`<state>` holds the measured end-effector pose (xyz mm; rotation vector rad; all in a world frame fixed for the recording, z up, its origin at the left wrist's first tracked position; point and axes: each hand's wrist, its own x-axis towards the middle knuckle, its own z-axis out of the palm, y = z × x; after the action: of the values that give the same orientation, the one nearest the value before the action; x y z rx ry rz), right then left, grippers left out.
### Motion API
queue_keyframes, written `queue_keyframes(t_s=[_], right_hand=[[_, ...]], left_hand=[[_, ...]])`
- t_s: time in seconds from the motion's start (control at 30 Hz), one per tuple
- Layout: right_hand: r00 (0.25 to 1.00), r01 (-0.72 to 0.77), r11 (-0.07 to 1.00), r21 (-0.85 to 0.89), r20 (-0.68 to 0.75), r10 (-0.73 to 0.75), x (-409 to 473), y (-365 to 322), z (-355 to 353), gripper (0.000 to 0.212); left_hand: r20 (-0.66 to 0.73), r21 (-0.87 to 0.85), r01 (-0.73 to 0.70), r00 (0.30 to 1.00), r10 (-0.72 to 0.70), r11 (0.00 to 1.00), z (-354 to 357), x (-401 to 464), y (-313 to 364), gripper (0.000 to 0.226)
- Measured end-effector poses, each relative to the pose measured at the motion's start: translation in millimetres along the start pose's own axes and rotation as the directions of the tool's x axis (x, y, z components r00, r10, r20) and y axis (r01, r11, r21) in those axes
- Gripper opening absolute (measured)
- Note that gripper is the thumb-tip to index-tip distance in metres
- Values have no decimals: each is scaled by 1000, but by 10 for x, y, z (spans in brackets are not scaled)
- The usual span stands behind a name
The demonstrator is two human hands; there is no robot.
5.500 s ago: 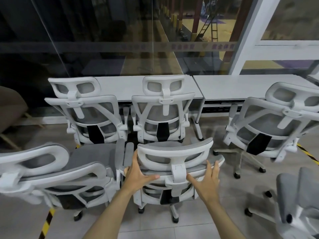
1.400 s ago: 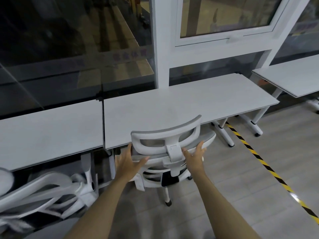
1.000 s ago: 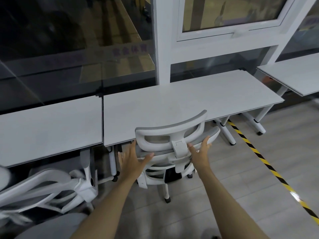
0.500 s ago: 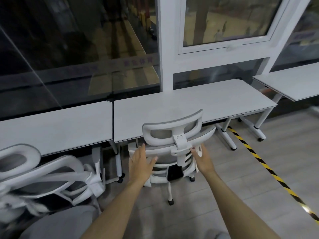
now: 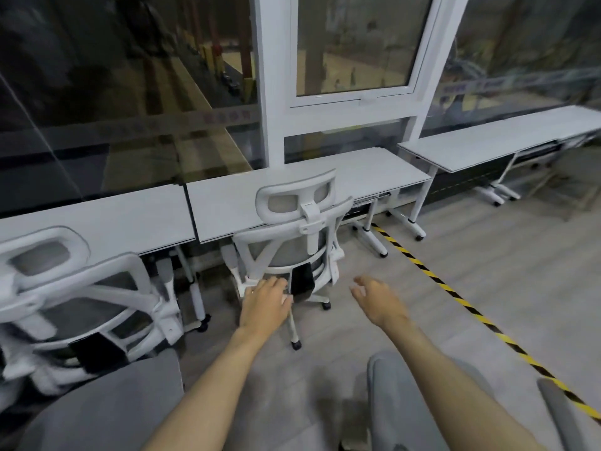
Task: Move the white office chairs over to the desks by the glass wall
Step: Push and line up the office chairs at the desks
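At the middle counter [image 5: 276, 196] by the glass wall [image 5: 130, 109]: white office chair [image 5: 294, 242] tucked in, backrest facing the camera, headrest level with the counter's front edge, one leg and caster reaching out over the floor toward the viewer. Left of that chair, a second white chair [image 5: 81, 288], tilted, parked at the neighbouring counter [image 5: 97, 219], whose edge meets the middle one. Right of the chair, a third counter [image 5: 487, 144], set apart by a gap, wheeled legs below. Yellow-and-black floor tape [image 5: 455, 297] running diagonally from beneath the middle counter's right end out toward the lower right. Nearer the viewer than the chair, grey padded chair parts [image 5: 400, 408] at the bottom edge.

Left hand [image 5: 265, 304] low in front of the chair's base, fingers relaxed and spread forward, grip loose and holding nothing; contact with the lower frame not clear, fingertips overlapping it in view. Right hand [image 5: 377, 297] to the right of the chair, clear of it, over bare floor, fingers loosely bent, grip wide and empty. Both forearms stretched forward from the bottom of the view.
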<state>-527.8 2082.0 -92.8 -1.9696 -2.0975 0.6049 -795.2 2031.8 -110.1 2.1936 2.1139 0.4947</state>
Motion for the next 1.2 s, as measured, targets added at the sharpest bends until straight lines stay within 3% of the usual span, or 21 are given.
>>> queue_keyframes(t_s=[0.3, 0.47, 0.57, 0.73, 0.9, 1.03, 1.13, 1.2], right_hand=[[989, 133, 951, -281, -23, -145, -1185, 377, -725, 46], [981, 164, 939, -303, -46, -186, -1755, 925, -1209, 45], [977, 181, 959, -218, -71, -200, -2129, 1421, -1500, 38], [974, 216, 975, 53, -81, -211, -2817, 2496, -1879, 27], [972, 196, 970, 146, -162, -172, -3523, 3383, -2072, 29], [952, 231, 922, 312, -270, -147, -4094, 3974, -1866, 49], [955, 137, 837, 530, -295, 30, -4444, 4254, -1561, 72], [958, 32, 778, 627, -241, 154, -4654, 4339, -1353, 93]], left_hand=[[-25, -68, -116, 993, 115, 991, -366, -763, 1061, 27], [115, -173, -317, 934, 339, 933, -359, -1152, 1831, 36], [162, -310, -330, 905, 392, 891, -231, -1467, 2381, 32], [88, -570, -193, 952, 292, 799, 13, -2163, 3389, 25], [199, -690, 38, 970, 138, 723, 182, -2744, 4059, 37], [210, -738, 143, 978, 22, 660, 260, -3044, 4331, 55], [233, -752, 224, 970, -68, 620, 302, -3176, 4502, 65], [284, -805, 327, 945, -163, 495, 325, -3292, 4615, 64]])
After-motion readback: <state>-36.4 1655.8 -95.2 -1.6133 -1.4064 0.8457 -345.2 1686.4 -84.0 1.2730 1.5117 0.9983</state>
